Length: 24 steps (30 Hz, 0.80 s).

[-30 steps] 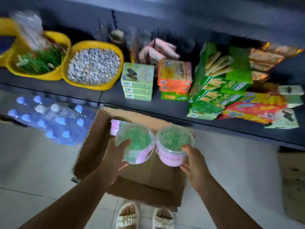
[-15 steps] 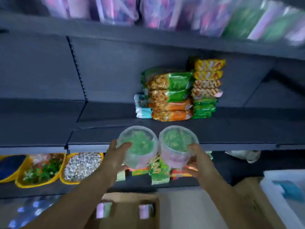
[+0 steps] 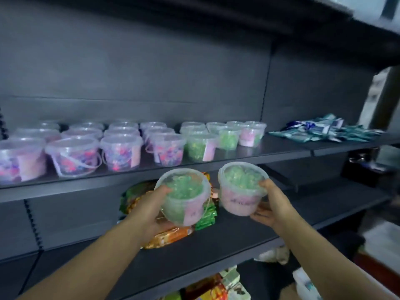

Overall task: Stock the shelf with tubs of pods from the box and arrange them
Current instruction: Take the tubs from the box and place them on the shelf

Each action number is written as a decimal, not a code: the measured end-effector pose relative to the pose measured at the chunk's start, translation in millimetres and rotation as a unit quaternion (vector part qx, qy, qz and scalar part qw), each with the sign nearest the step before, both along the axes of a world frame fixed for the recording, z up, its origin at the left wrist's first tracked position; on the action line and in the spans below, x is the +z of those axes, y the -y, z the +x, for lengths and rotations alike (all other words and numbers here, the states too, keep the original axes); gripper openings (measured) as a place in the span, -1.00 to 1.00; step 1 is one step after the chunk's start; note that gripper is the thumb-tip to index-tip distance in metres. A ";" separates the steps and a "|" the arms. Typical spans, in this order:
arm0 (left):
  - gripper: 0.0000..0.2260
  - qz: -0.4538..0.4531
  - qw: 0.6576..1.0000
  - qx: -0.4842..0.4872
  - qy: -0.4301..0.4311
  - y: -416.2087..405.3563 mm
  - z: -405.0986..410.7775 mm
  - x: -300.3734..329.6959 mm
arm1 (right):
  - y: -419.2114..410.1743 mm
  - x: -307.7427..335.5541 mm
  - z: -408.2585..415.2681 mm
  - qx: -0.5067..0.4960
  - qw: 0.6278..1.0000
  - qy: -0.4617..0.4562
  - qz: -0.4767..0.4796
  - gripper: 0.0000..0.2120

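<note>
Tubs of green pods, one gripped in the left hand and one in the right hand, hang mid-frame below the shelf; next: lift beside green row.

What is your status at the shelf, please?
Left hand grips one green tub, right hand another. Both below tub shelf. Nothing blocking.
</note>
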<state>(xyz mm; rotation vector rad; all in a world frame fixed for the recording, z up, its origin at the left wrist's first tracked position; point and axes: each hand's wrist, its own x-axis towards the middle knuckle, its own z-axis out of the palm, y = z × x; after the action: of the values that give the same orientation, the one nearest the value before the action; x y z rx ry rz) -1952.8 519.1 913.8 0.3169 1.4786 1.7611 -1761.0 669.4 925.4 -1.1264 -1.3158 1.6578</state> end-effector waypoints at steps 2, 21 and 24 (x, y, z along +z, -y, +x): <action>-0.88 0.005 1.000 -0.014 -0.013 -24.1 15.5 19.3 | -22.1 17.0 12.9 -0.014 1.000 -0.010 0.008 -0.78; -0.85 -0.013 0.996 0.088 -0.030 -311.6 65.3 84.8 | -361.5 61.0 30.9 -0.006 1.000 -0.017 0.005 -0.55; -0.83 -0.025 0.993 0.105 -0.037 -335.2 57.2 87.2 | -403.5 61.1 17.7 -0.020 0.999 0.007 0.026 -0.46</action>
<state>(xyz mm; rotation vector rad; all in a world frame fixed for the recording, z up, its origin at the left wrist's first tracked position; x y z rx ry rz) -1895.6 854.2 1001.0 0.2082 1.6569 1.8900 -1743.4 1072.9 986.6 -1.1298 -1.3289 1.5804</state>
